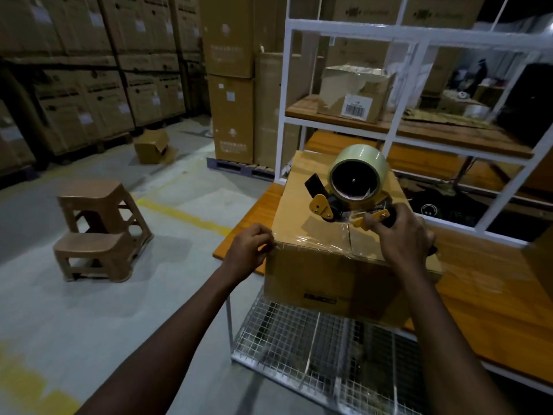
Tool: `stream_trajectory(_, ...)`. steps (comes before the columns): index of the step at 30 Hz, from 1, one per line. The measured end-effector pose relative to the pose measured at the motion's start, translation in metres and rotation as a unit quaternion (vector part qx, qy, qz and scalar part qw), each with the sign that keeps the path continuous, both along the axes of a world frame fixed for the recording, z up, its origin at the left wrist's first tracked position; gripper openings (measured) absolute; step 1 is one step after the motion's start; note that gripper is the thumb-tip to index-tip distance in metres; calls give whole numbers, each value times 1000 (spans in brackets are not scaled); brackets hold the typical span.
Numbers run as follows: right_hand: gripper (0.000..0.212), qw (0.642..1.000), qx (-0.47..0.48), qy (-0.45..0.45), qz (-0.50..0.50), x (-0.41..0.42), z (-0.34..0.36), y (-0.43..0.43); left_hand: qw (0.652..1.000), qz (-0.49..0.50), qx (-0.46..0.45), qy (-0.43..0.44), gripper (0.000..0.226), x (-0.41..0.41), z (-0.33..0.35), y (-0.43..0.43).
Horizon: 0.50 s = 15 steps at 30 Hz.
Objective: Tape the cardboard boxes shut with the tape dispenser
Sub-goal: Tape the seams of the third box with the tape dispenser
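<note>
The box (323, 274) sat on the table (478, 295). On its top seam stood the dispenser (350, 187), gripped at the handle by the right hand (401, 235). The left hand (248, 250) seemed to pinch tape (314, 239) at the near-left corner. Glossy tape already lined the front edge, so this 1 box looked nearly sealed.

Dim warehouse light; soft overall blur; wide-angle bending at edges

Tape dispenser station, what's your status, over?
Right hand grips yellow tape dispenser on brown cardboard box. Left hand pinches clear tape at box corner. Nothing blocking.
</note>
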State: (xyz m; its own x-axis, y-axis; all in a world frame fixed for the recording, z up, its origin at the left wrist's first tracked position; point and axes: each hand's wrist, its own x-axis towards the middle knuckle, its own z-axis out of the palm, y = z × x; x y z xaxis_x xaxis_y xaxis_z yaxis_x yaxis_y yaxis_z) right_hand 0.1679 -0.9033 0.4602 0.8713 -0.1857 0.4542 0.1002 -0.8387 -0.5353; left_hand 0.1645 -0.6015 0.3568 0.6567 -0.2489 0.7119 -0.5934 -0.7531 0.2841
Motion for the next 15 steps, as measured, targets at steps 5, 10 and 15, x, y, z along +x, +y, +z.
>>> stream_trajectory(5,45,1000,10,5,-8,-1,-4,-2,981,-37,167,-91,2,6,-3,9)
stream_trajectory(10,46,1000,12,20,-21,-6,-7,-7,952,-71,289,-67,19,8,11,23)
stream_trajectory(15,44,998,29,16,-47,-8,-5,-22,956,-102,268,-64,24,20,41,-14)
